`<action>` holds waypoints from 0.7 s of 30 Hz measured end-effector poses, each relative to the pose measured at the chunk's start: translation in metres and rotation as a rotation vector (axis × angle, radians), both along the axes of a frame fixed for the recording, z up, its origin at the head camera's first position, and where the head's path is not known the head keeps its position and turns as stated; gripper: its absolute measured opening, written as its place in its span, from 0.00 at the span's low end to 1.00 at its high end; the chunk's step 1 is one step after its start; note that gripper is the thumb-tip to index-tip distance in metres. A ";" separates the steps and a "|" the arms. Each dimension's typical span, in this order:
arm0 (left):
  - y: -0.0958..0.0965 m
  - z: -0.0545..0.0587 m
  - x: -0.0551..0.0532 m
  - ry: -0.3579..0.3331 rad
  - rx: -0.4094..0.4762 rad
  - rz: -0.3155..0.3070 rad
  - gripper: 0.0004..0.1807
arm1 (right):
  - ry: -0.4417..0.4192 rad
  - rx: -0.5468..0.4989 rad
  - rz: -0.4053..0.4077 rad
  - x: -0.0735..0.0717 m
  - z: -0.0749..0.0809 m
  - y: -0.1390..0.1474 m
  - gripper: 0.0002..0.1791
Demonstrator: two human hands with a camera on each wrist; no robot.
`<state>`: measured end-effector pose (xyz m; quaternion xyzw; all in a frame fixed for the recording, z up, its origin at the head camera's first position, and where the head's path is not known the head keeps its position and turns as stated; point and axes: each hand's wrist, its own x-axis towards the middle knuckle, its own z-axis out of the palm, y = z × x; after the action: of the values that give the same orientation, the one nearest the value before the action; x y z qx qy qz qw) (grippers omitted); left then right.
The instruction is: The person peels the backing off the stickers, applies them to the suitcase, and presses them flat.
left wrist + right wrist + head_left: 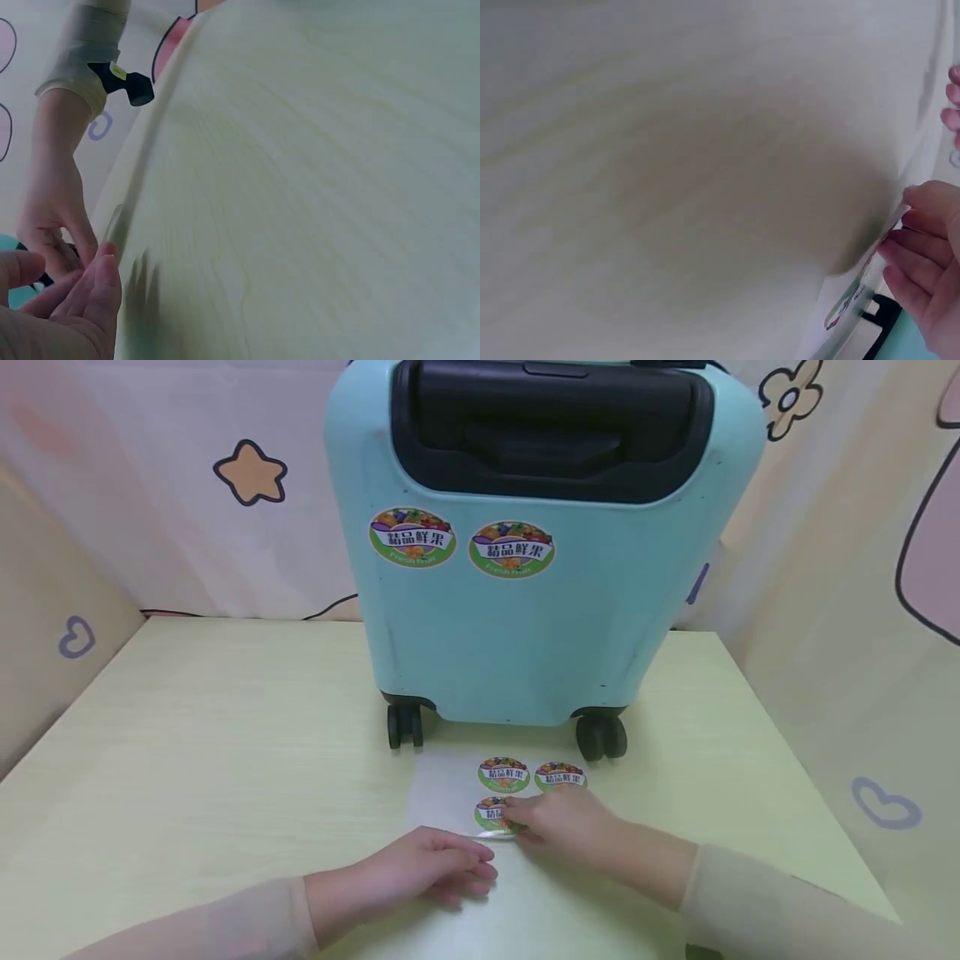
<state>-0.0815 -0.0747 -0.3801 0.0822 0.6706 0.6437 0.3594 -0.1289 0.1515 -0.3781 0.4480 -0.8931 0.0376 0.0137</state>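
A white sticker sheet (442,789) lies on the table in front of the suitcase, bearing oval fruit stickers (504,774). My right hand (573,827) reaches over its right side and pinches the near edge, which bends up a little. Its fingers cover part of the lower sticker (489,811). In the right wrist view the thumb and fingers meet at the edge of the sheet (823,304). Just left and nearer to me, my left hand (420,868) hovers with loosely bent fingers, holding nothing. Two matching stickers (412,537) sit side by side on the light blue suitcase (510,643).
The suitcase stands upright on black wheels (600,737) at the back of the pale wooden table (225,735), its black handle panel (551,435) facing me. Patterned curtains (172,527) hang behind and at both sides. A dark cable (330,607) runs along the back edge.
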 end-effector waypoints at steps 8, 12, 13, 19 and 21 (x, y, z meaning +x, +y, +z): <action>0.013 -0.013 -0.004 -0.083 0.121 0.220 0.24 | -0.053 -0.130 -0.029 -0.005 0.011 0.003 0.15; 0.018 -0.018 -0.007 -0.068 0.188 0.337 0.21 | -0.121 -0.150 -0.030 -0.003 0.019 0.000 0.15; 0.019 -0.019 -0.008 -0.068 0.198 0.362 0.21 | -0.129 -0.158 -0.027 -0.002 0.021 -0.001 0.15; 0.024 -0.021 -0.012 -0.030 0.212 0.405 0.19 | -0.103 -0.252 -0.043 0.000 0.019 -0.007 0.12; 0.026 -0.021 -0.012 0.000 0.202 0.386 0.18 | -0.080 -0.279 -0.059 0.001 0.017 -0.009 0.10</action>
<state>-0.0933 -0.0486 -0.4015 -0.0119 0.6061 0.7644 0.2194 -0.1283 0.1428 -0.3608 0.4132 -0.8919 0.1789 0.0413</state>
